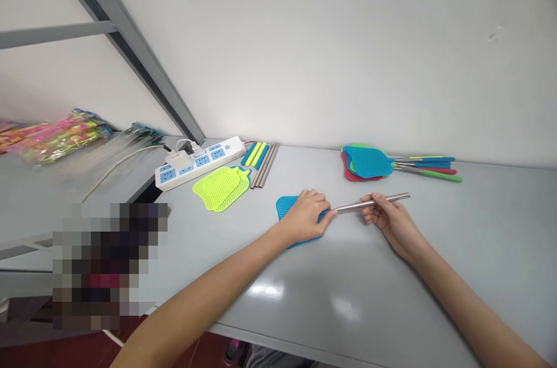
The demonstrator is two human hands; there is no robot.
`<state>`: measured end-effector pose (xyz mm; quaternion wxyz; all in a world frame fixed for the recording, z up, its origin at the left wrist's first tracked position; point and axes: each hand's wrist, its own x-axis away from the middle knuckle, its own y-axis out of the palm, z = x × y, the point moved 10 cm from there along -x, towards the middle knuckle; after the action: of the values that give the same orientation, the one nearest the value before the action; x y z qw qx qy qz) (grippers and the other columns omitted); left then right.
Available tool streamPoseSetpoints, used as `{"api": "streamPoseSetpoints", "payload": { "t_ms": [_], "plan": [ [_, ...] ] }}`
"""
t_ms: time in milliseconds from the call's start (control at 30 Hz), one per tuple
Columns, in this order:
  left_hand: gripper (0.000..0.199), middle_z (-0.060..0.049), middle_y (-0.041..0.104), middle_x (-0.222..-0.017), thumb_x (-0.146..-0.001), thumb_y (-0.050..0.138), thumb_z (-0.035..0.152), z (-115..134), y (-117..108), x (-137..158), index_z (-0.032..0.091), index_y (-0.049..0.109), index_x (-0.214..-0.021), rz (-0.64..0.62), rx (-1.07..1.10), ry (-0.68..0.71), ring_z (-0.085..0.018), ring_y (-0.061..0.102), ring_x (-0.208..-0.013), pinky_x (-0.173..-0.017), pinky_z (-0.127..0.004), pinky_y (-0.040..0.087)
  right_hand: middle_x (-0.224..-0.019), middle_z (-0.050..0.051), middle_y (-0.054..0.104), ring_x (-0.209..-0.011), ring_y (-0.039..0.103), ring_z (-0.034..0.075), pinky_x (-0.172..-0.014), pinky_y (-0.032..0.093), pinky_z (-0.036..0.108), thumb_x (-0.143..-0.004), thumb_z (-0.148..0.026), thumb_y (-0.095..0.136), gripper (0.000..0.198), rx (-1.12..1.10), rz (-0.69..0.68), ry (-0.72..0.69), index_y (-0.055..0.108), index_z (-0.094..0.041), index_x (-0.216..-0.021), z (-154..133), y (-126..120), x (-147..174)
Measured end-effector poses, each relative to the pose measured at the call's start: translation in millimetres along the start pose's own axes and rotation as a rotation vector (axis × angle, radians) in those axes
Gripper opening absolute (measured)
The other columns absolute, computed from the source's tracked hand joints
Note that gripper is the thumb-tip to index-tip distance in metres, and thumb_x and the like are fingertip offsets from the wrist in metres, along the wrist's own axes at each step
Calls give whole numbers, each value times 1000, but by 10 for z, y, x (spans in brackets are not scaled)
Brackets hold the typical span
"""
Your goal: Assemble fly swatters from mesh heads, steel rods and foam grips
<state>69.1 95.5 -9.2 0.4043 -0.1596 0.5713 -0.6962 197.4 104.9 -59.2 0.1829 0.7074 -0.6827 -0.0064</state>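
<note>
On the grey table lies a blue fly swatter head (287,204), partly covered by my left hand (308,216), which is closed around its neck. A metal rod (350,205) runs from that neck toward the right. My right hand (387,218) pinches the rod near its far end, thumb on top and fingers beneath. No coloured grip shows on the rod's free end. Left of my hands rest yellow-green swatter heads (217,188) with a blue one partly hidden beneath them. Beyond these are loose metal rods (266,166) and several blue and yellow handle grips (255,154).
Against the wall at the right lies a pile of swatters with handles (369,161). A white power strip (202,162) with plugs and a cable sits at the back left. Plastic-wrapped packs (65,133) lie on a neighbouring surface. A grey metal frame (130,37) rises at the left.
</note>
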Motion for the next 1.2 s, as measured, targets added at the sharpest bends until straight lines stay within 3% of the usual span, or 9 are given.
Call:
{"api": "streamPoseSetpoints", "payload": {
  "t_ms": [233, 533, 633, 767, 933, 1200],
  "plan": [
    [30, -3, 51, -69, -84, 33, 33, -34, -11, -11, 17, 54, -70, 16, 48, -17, -15, 45, -72, -69, -30, 32, -58, 3, 56, -52, 48, 11, -53, 40, 25, -71, -40, 54, 28, -33, -10, -11, 60, -14, -79, -11, 29, -12],
    [22, -3, 52, -91, -83, 35, 33, -77, -232, -3, 20, 52, -87, 112, 84, -29, -15, 46, -90, -83, -29, 32, -61, 4, 55, -55, 47, 12, -53, 39, 26, -73, -42, 51, 29, -53, -14, -12, 59, -13, -77, -20, 47, -13],
    [23, -5, 52, -97, -85, 31, 29, -337, -437, 5, 19, 51, -90, 212, 7, -105, -16, 44, -97, -86, -31, 30, -60, 4, 55, -54, 47, 11, -53, 39, 25, -74, -41, 50, 29, -67, -24, -14, 59, -13, -77, -16, 60, -17],
    [25, -6, 54, -98, -84, 31, 30, -908, -684, 113, 20, 52, -92, 334, -147, -303, -20, 45, -98, -83, -35, 30, -61, 4, 56, -54, 47, 11, -54, 39, 25, -75, -42, 49, 30, -88, -50, -15, 58, -13, -79, -15, 80, -23],
    [31, -10, 52, -110, -83, 29, 27, -1548, -773, 374, 20, 51, -104, 340, -304, -584, -27, 44, -100, -75, -40, 29, -61, 4, 56, -55, 48, 12, -54, 39, 25, -74, -44, 48, 32, -92, -62, -10, 58, -13, -79, -15, 85, -27],
    [33, -4, 60, -105, -78, 32, 17, -1741, -817, 462, 26, 60, -93, 248, -314, -630, -29, 47, -96, -75, -44, 21, -62, 4, 56, -56, 48, 13, -55, 39, 26, -72, -46, 51, 33, -96, -69, -10, 59, -14, -79, -13, 88, -21]
  ]
}}
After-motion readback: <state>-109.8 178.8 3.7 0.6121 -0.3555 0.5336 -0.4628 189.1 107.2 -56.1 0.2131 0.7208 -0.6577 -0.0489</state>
